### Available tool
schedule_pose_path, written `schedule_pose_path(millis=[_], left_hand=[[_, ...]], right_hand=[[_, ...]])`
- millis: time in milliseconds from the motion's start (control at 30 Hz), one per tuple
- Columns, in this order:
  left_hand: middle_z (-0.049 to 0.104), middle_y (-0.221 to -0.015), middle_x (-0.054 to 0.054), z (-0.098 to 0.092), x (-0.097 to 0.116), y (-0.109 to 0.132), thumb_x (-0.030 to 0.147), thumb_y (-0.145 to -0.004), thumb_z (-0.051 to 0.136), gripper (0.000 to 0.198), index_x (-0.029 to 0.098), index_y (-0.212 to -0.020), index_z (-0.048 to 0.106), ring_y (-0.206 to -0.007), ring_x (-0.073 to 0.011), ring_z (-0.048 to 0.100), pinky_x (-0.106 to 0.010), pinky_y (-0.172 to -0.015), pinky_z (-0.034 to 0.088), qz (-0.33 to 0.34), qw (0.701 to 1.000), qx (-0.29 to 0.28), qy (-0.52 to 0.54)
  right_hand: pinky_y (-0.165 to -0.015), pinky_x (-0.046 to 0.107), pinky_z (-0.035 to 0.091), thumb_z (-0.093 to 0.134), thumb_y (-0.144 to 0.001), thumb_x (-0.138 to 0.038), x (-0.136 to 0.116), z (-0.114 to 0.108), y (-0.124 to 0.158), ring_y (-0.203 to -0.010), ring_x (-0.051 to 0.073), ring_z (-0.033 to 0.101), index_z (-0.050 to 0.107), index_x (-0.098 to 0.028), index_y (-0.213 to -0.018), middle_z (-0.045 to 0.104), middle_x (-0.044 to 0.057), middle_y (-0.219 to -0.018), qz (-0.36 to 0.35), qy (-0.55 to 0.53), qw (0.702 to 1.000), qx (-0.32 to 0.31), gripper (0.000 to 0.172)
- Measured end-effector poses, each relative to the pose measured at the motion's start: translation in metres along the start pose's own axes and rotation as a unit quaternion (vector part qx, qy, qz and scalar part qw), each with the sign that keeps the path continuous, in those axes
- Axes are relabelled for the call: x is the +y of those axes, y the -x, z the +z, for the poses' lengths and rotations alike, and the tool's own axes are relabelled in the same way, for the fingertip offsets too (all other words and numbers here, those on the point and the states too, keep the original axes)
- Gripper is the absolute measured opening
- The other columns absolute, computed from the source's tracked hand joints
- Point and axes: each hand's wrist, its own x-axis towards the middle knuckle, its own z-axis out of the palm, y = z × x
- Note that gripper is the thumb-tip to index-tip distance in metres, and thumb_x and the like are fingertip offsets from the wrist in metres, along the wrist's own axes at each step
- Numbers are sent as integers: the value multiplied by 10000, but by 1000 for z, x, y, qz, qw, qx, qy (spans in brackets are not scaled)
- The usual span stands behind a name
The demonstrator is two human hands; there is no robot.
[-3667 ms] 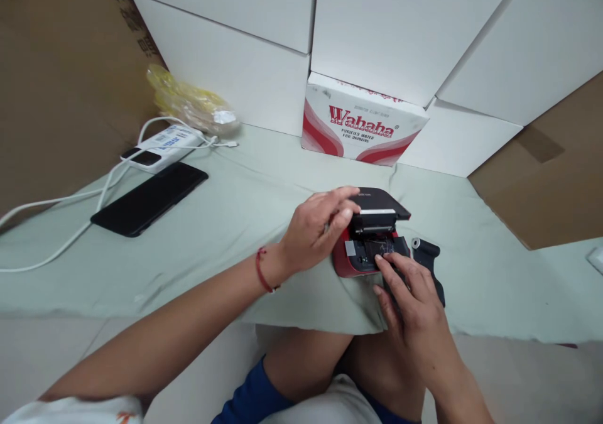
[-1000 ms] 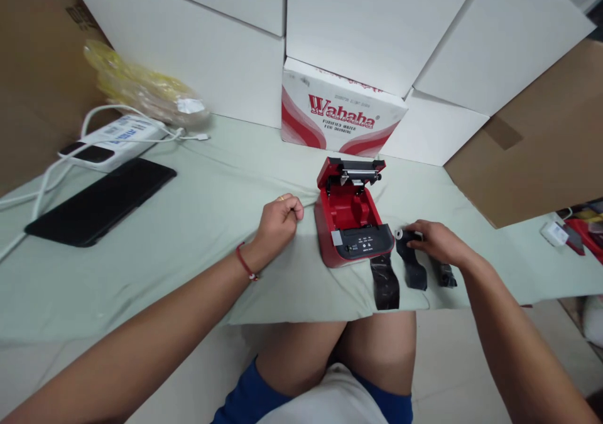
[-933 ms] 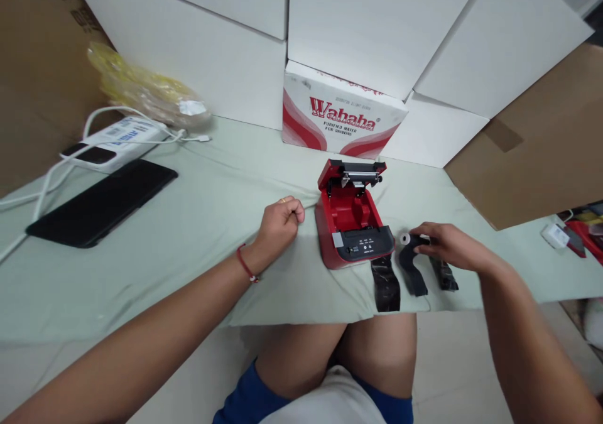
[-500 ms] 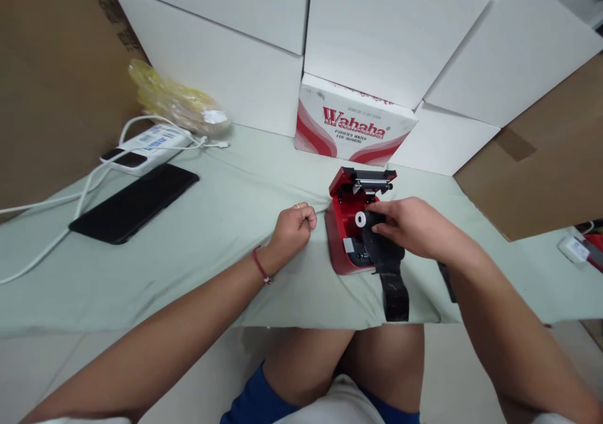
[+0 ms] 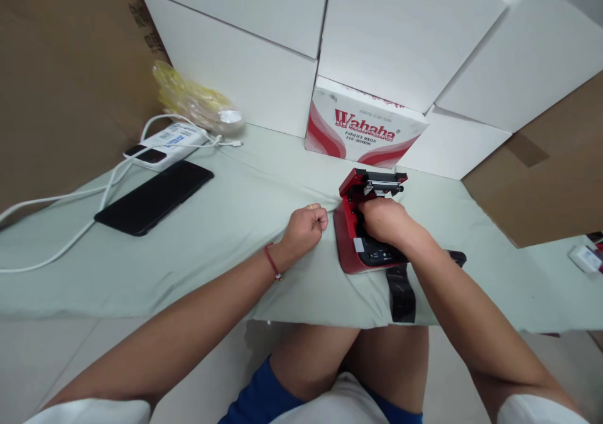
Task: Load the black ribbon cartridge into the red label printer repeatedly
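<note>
A small red printer (image 5: 346, 242) with a black front panel stands open on the green cloth, its lid (image 5: 377, 182) tipped back. My right hand (image 5: 384, 220) is closed and pressed down into the printer's open bay, covering the black roll it carried there; the roll itself is hidden. A black strip (image 5: 401, 293) trails from under that hand over the front panel toward the table edge. My left hand (image 5: 306, 223), a loose fist with a ring and a red wrist cord, rests on the cloth just left of the printer without touching it.
A black phone (image 5: 153, 196), a white power bank (image 5: 164, 146) with white cables and a yellow plastic bag (image 5: 195, 103) lie at the left. White boxes and a Wahaha carton (image 5: 365, 132) stand behind. Another black piece (image 5: 456, 257) lies right of my forearm. Brown cardboard flanks both sides.
My right hand picked the black roll up from the cloth right of the printer, carried it left and pushed it down into the open bay. My left fist stayed put.
</note>
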Motion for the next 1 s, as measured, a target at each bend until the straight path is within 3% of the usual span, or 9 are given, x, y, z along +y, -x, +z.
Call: schedule_pose_path(millis=[100,200,300,400,567,733,867,1000], left_hand=[[544,-659,17,-1,1,1,-33,-639,389,245,174,-613,517,-650,-125,494,-237,-661,397,5,1000,4,2],[532,-647,20,-1,3,1,-43,-636,382,256,175,-602,512,-632,-122,485,-235,-646,387,16,1000,4,3],[530,-644,21,1,4,1,-48,-640,380,266,174,-601,521,-614,-118,480,-230,-624,375,27,1000,0,2],[538,-655,18,1,4,2,-48,-641,378,270,174,-608,527,-622,-118,486,-231,-629,379,31,1000,2,-1],[532,-689,6,-7,12,1,-35,-700,381,265,181,-652,527,-682,-134,513,-249,-675,410,29,999,37,-4],[642,-945,-45,-24,42,-17,177,-967,449,144,187,-934,589,-915,-174,611,-316,-857,488,36,995,93,-8],[646,-1269,-111,-27,66,-43,401,-1069,383,295,186,-1214,523,-1208,-207,610,-374,-1065,469,54,996,66,33],[658,-1316,-118,-23,78,-63,497,-1084,336,401,197,-1305,484,-1231,-216,630,-367,-1047,495,68,996,11,62]], right_hand=[[-896,315,527,585,-953,-207,13,2,20,-1093,251,709,663,-196,-1330,749,117,-1227,-32,-42,998,26,385],[-931,299,544,476,-1047,-270,30,13,62,-1090,195,699,650,-215,-1329,736,86,-1236,-81,-126,982,119,335],[-940,348,573,515,-1041,-260,37,38,105,-1117,214,682,694,-219,-1247,719,100,-1258,-154,-170,947,225,275],[-1028,445,563,546,-1019,-183,32,68,131,-1254,255,633,614,-236,-1395,664,111,-1399,-155,-131,934,293,385],[-1155,568,481,534,-1007,-102,19,101,141,-1395,274,554,406,-270,-1587,574,115,-1527,-127,-105,930,327,618],[-1207,567,435,541,-994,-72,21,107,141,-1408,242,547,406,-260,-1585,569,115,-1530,-133,-131,918,349,635],[-1227,562,408,550,-975,-41,23,108,142,-1401,233,553,451,-236,-1556,603,111,-1493,-145,-126,911,365,621],[-1233,552,402,541,-967,-21,24,110,141,-1396,228,556,467,-235,-1547,615,102,-1479,-148,-123,910,368,623]])
